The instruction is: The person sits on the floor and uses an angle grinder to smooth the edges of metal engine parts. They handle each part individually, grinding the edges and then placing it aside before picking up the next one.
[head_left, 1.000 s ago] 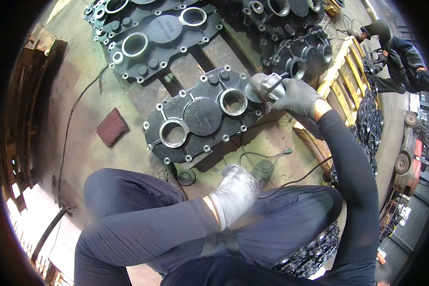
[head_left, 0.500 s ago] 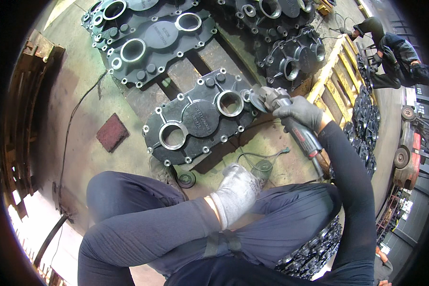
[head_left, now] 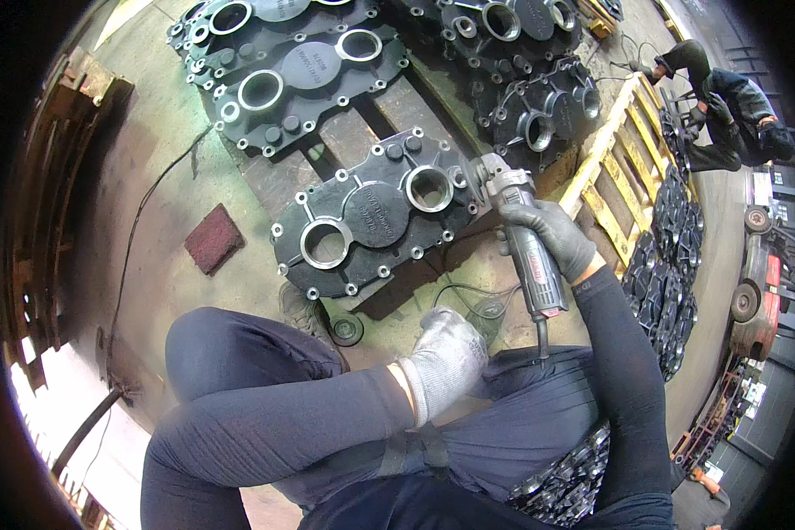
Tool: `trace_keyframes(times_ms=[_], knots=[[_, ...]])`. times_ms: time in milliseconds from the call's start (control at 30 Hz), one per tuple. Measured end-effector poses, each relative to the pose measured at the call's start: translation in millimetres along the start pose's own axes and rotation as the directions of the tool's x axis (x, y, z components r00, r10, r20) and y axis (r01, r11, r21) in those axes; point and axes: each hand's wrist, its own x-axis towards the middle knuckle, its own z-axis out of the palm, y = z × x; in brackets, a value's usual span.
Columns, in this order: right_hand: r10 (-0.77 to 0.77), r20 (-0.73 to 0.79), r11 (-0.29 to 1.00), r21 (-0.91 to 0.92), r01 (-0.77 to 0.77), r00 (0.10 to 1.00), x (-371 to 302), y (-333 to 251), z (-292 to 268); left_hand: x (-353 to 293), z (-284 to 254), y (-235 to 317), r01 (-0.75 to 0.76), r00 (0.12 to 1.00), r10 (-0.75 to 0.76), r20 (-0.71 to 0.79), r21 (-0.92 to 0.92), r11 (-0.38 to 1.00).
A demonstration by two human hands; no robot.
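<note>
My right hand (head_left: 552, 237), in a dark grey glove, is closed round the body of an angle grinder (head_left: 532, 269). The grinder's disc (head_left: 475, 183) is at the right end of a black cast metal cover (head_left: 375, 215); whether they touch I cannot tell. This cover has two large round bores, a raised middle disc and bolt holes along its rim. It lies on a wooden pallet (head_left: 353, 139). In a light grey glove, my left hand (head_left: 446, 360) is curled into a fist above my legs, apart from the cover, with nothing visible in it.
More covers (head_left: 309, 84) lie on the pallet, with darker stacked ones (head_left: 539, 115) beyond. A yellow pallet (head_left: 623, 168) stands to the right. A dark red pad (head_left: 213, 239), a round disc (head_left: 346, 330) and a cable (head_left: 137, 221) are on the floor. Another person (head_left: 733, 106) works far right.
My right hand has swung the grinder's rear leftward, so its body points more nearly straight toward me. Its disc stays by the cover's right end. My left hand has hardly moved.
</note>
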Motion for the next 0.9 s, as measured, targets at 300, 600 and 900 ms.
trace_keyframes(times_ms=[300,600,900], knots=[[0.007,0.004,0.980,-0.201,-0.006,1.000,12.3,-10.4,28.5,-9.6,10.8,14.4,0.054,0.988,-0.042,-0.148,0.079,0.995],[-0.120,0.103,0.791,-0.591,0.158,0.987,46.3,-42.0,50.6,-27.2,1.5,16.9,-0.003,0.975,0.006,-0.223,0.014,1.000],[-0.155,0.211,0.068,-0.972,0.224,0.965,21.9,-73.9,106.8,-27.5,-8.1,15.7,0.006,0.997,-0.010,-0.076,-0.051,0.999]])
